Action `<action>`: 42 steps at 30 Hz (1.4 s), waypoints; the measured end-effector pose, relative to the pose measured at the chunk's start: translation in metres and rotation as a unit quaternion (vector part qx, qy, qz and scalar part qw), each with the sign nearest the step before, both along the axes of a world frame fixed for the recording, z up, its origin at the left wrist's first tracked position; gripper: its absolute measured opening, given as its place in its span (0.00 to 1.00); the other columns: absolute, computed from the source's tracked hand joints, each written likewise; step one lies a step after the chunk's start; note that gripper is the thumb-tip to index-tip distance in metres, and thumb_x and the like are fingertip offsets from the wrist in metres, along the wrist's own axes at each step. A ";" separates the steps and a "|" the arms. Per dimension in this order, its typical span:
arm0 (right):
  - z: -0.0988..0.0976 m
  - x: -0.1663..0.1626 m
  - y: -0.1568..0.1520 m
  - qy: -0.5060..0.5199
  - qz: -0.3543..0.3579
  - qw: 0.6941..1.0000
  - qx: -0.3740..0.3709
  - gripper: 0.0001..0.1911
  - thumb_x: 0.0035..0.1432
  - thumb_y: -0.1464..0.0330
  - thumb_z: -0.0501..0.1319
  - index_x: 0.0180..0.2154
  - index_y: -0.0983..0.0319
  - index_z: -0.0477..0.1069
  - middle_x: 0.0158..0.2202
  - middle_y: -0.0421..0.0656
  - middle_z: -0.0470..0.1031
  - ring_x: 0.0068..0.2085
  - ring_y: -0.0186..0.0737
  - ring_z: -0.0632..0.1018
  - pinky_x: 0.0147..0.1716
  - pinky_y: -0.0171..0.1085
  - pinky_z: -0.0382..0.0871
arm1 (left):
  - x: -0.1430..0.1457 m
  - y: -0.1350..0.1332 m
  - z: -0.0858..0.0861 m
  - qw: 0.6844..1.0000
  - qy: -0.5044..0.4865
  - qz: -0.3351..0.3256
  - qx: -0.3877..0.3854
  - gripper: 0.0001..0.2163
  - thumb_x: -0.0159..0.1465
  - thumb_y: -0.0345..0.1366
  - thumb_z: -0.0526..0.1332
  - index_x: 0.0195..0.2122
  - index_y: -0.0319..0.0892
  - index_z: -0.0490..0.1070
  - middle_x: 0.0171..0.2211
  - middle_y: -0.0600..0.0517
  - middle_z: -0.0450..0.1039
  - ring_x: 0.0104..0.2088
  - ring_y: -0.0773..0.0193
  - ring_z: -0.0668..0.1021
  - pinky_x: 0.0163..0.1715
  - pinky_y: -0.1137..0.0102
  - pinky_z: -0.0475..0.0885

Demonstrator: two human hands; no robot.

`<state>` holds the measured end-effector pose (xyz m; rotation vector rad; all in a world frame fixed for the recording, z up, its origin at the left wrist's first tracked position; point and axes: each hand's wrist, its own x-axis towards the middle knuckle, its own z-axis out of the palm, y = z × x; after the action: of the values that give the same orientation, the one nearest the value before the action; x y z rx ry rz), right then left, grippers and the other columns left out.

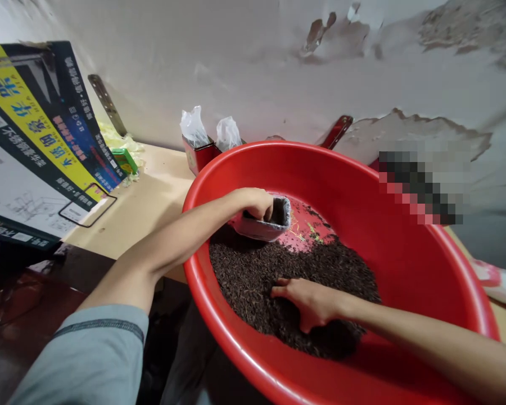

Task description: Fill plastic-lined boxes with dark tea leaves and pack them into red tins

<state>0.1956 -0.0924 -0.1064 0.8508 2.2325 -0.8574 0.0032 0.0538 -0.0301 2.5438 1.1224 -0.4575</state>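
Note:
A big red basin (pixel 409 185) fills the middle of the head view, with a heap of dark loose tea leaves (pixel 253 270) in its near half. My left hand (pixel 255 202) is closed on the rim of a small pink tin (pixel 265 228), which lies tipped on its side at the edge of the heap with its mouth facing right. My right hand (pixel 310 301) rests palm down in the leaves, fingers spread and partly buried, a little nearer to me than the tin.
Two red tins lined with plastic bags (pixel 204 143) stand behind the basin on a pale wooden table (pixel 152 197). A printed cardboard box (pixel 37 140) leans at the left. A peeling wall (pixel 278 67) closes the back. A dark surface (pixel 29 298) lies at lower left.

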 end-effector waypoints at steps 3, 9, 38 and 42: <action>-0.009 -0.002 0.000 0.059 -0.032 0.998 0.003 0.42 0.37 0.71 0.75 0.59 0.60 0.74 0.56 0.50 0.78 0.56 0.56 0.79 0.56 0.42 0.71 | -0.010 0.006 0.004 0.999 -0.028 0.015 0.006 0.19 0.58 0.26 0.65 0.49 0.47 0.84 0.46 0.46 0.85 0.42 0.57 0.83 0.42 0.67 0.73; 0.009 -0.012 0.025 0.190 -0.117 0.975 0.010 0.25 0.38 0.73 0.71 0.44 0.60 0.76 0.44 0.42 0.80 0.45 0.45 0.79 0.47 0.39 0.72 | -0.043 0.027 0.014 0.955 -0.246 0.056 -0.159 0.17 0.63 0.31 0.63 0.52 0.46 0.82 0.48 0.48 0.84 0.45 0.64 0.84 0.45 0.72 0.75; 0.077 0.000 0.102 0.321 -0.288 0.861 0.269 0.20 0.56 0.51 0.67 0.40 0.60 0.76 0.44 0.49 0.79 0.44 0.47 0.81 0.46 0.48 0.79 | -0.038 0.033 0.008 0.950 -0.294 0.037 0.101 0.14 0.62 0.32 0.67 0.48 0.38 0.82 0.44 0.47 0.83 0.42 0.62 0.81 0.44 0.71 0.72; 0.033 0.038 0.060 0.126 -0.249 0.937 0.211 0.34 0.56 0.50 0.67 0.57 0.64 0.72 0.56 0.58 0.74 0.57 0.58 0.78 0.57 0.53 0.73 | -0.015 0.011 0.012 0.986 -0.153 -0.029 0.057 0.13 0.55 0.29 0.71 0.43 0.46 0.85 0.41 0.48 0.84 0.40 0.57 0.82 0.40 0.67 0.73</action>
<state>0.2337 -0.0326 -0.0734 1.6418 2.5122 -0.7408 -0.0118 0.0649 -0.0181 2.6336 0.9872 -0.0117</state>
